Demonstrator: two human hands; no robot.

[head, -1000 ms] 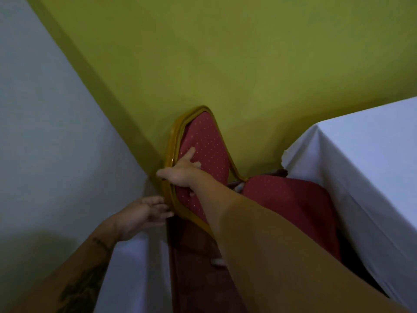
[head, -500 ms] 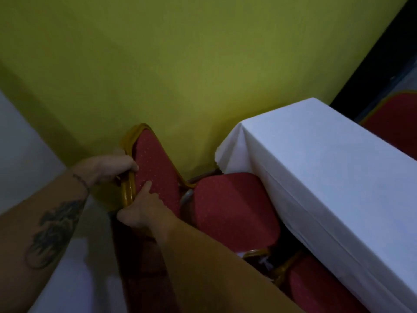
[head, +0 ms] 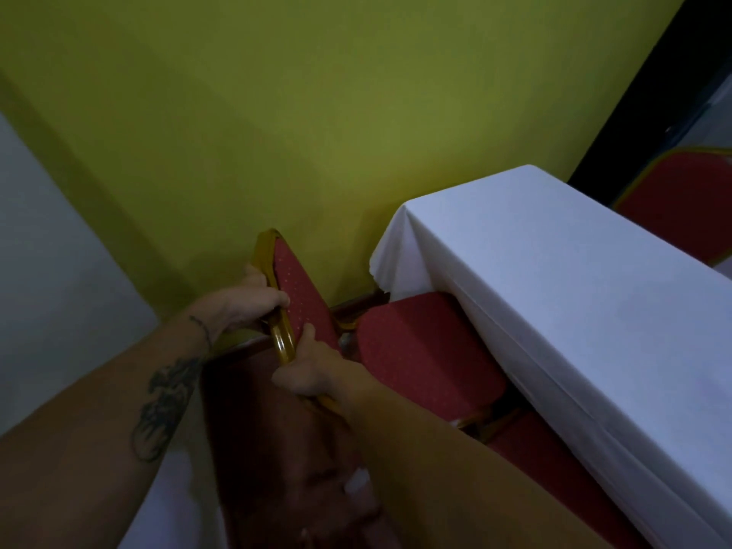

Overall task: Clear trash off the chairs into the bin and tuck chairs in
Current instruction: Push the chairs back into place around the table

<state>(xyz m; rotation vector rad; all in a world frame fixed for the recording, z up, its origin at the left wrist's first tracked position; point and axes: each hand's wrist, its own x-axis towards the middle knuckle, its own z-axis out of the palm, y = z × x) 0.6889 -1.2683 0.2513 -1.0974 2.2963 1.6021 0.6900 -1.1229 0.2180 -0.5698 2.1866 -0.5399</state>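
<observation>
A dim corner with a yellow-green wall (head: 317,112) closes in the scene, and white cloth hangs at the lower left. Nearest, the right hand (head: 311,370) has its fingers clamped on the lower stretch of the chair (head: 301,295) back's gold frame; just beyond, the left hand (head: 253,301) grips the same rail higher up. The back's long axis runs away toward the wall. The seat points right, partly under the desk (head: 554,291), so the push should go rightward.

Chair seat (head: 427,350) partly under tablecloth (head: 554,271)
</observation>
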